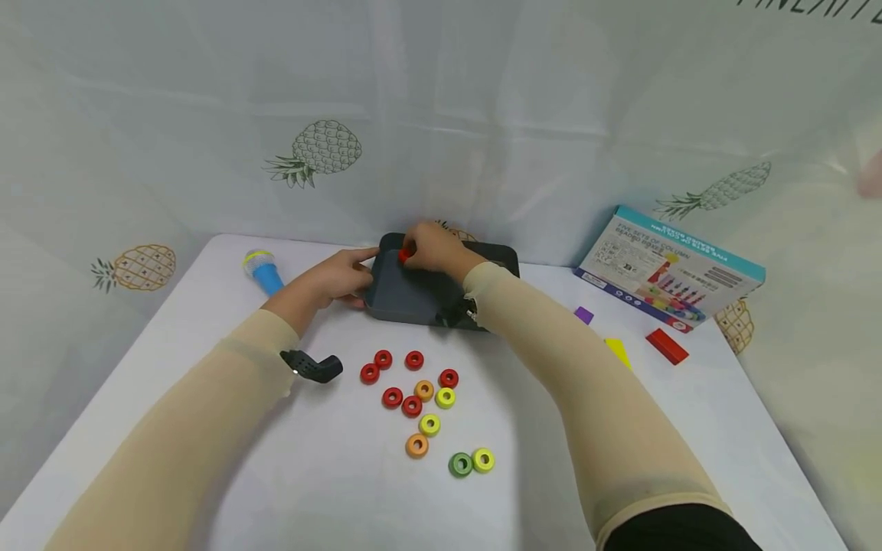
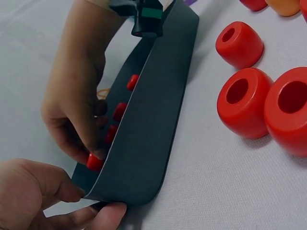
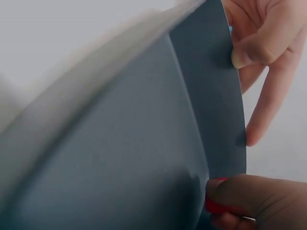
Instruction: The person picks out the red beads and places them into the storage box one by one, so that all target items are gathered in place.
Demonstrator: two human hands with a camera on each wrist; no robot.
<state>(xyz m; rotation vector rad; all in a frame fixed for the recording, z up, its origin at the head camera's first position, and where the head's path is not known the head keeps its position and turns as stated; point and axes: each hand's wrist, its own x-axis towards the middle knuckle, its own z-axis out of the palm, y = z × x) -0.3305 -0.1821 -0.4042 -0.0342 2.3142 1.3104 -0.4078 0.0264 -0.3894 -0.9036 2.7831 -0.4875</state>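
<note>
Both hands at the dark tray, right hand pinching a red bead inside it.

Left hand grips the tray at its left near corner: thumb curled over the rim, fingers under the wall, seen close in the left wrist view. Right hand reaches into the tray from the right, fingers curled, fingertips pinching a red bead at the tray's far left, just beside the left thumb. Tray sits at the table's far edge, between both hands. Loose beads in red, orange, yellow and green lie on the table nearer the person, well apart from the hands. Box stands far right; blue toy far left.
</note>
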